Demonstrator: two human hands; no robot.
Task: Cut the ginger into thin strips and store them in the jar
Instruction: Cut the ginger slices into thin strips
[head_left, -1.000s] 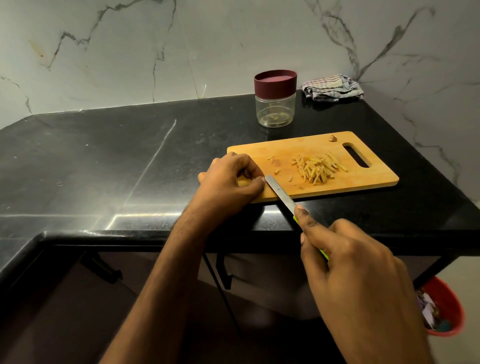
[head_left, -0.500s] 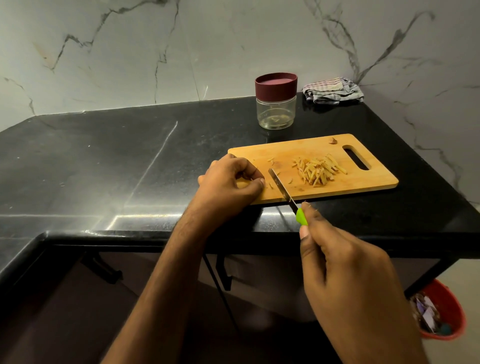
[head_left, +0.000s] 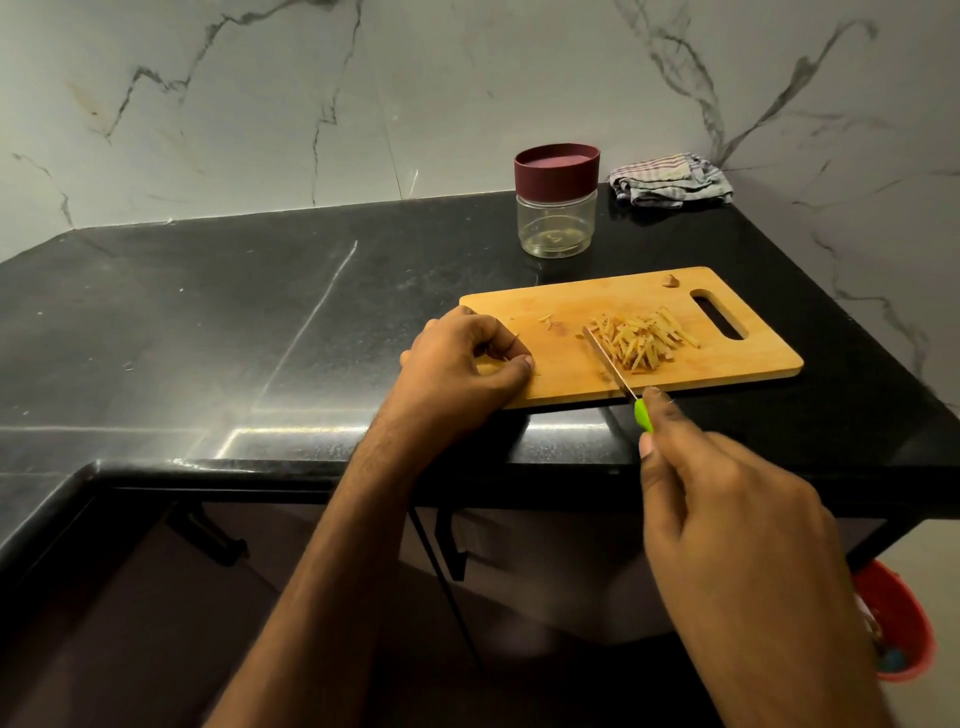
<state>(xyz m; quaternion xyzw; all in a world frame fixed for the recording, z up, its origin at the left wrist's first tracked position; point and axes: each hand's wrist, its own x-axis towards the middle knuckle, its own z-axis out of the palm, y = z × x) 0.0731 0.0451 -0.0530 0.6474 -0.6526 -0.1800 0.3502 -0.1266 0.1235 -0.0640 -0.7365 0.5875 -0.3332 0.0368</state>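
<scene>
One knife is gripped by the right hand, its blade laid against the ginger strips piled mid-board. The board's left end is pressed by the curled left hand; the lidded jar is stood just behind the board.

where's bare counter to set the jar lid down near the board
Widest bare patch: black stone counter left of the wooden cutting board, out to the marble wall. A narrower strip lies between the board and the maroon-lidded clear jar. The board is crowded: ginger strips, knife, both hands.
</scene>
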